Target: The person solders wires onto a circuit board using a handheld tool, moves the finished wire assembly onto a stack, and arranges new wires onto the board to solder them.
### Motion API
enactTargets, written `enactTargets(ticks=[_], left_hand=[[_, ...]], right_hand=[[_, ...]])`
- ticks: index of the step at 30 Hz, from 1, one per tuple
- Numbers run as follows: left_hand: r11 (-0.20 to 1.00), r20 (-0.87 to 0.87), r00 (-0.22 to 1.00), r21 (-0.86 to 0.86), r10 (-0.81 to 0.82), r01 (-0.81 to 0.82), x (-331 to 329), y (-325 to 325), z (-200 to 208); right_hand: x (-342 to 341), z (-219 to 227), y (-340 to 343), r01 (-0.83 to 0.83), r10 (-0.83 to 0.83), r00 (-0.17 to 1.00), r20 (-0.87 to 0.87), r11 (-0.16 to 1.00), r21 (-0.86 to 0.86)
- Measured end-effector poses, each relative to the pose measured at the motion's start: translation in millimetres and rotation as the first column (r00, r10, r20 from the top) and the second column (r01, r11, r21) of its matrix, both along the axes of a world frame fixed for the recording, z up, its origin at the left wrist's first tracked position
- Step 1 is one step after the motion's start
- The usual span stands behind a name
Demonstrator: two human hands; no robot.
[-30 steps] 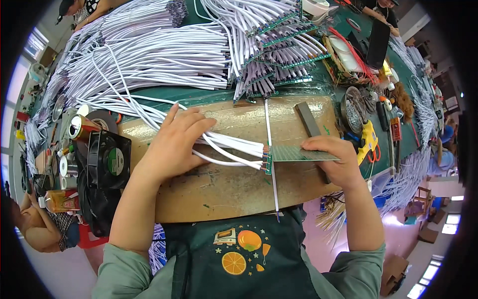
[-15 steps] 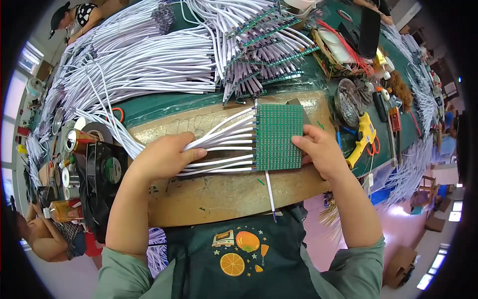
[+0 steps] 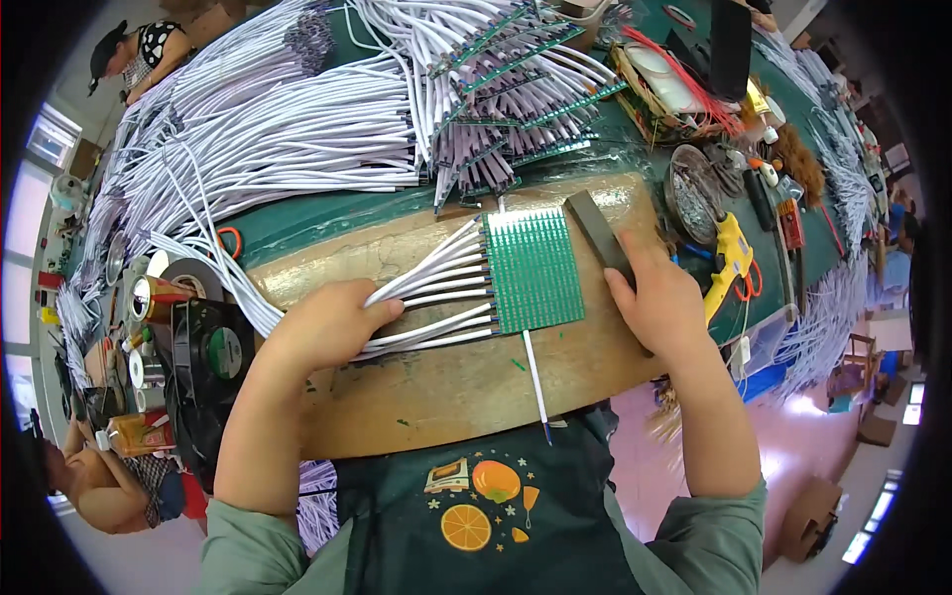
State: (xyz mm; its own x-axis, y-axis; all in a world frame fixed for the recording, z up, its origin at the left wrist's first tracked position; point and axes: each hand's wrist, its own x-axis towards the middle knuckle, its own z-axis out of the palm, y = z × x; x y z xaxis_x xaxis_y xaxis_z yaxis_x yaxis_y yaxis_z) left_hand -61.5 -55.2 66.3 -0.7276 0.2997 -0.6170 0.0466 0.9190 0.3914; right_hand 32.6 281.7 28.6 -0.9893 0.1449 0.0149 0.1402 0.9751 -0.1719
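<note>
Since half a second ago, the right hand point(image 3: 635, 297) has left the green board point(image 3: 535, 270) and has come over to the dark bar point(image 3: 595, 228), at 3 o'clock from the board. I see its fingers half curled with the thumb beside the bar, but I cannot tell if it grips. The left hand point(image 3: 342, 322), at 9 o'clock from the board, is closed around the white cables point(image 3: 436, 260), which run from the board's 9 o'clock edge. The board lies on a brown sheet point(image 3: 446, 397), scuffed and glossy in places, and a single white cable point(image 3: 535, 372) comes out beneath it toward 6 o'clock.

Below the sheet, the green worktop point(image 3: 317, 213) shows. From my view's centre, it carries a big cable pile point(image 3: 268, 139) at 10, stacked green strips point(image 3: 516, 124) at 12, a round dish point(image 3: 691, 193) at 2 and a yellow glue gun point(image 3: 731, 256) at 3. Farther into the room, I see a window point(image 3: 28, 203) toward 9, seated people at 8 and 10, pinkish floor point(image 3: 645, 451) between 4 and 5, and a cardboard box point(image 3: 811, 518) at 4.
</note>
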Motion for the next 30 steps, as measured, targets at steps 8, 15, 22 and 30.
enactTargets(ticks=[8, 15, 22, 30], left_hand=[[0.998, -0.035, 0.999, -0.051, -0.025, 0.023, 9, 3, -8], [0.998, -0.089, 0.995, -0.042, -0.052, 0.048, 16, -5, -8], [0.999, -0.074, 0.997, -0.031, -0.036, 0.034, 15, -2, 1], [0.933, -0.279, 0.960, 0.352, 0.027, 0.076, -32, 30, -19]], right_hand=[[5, -9, -9, -0.088, 0.063, 0.984, -0.167, 0.985, -0.147], [-8, -22, -45, -0.153, 0.099, 0.926, -0.365, 0.981, -0.122], [-6, -23, -48, -0.090, 0.054, 0.963, -0.263, 0.988, -0.129], [13, 15, -28, 0.089, -0.165, 0.969, -0.186, 0.928, -0.361]])
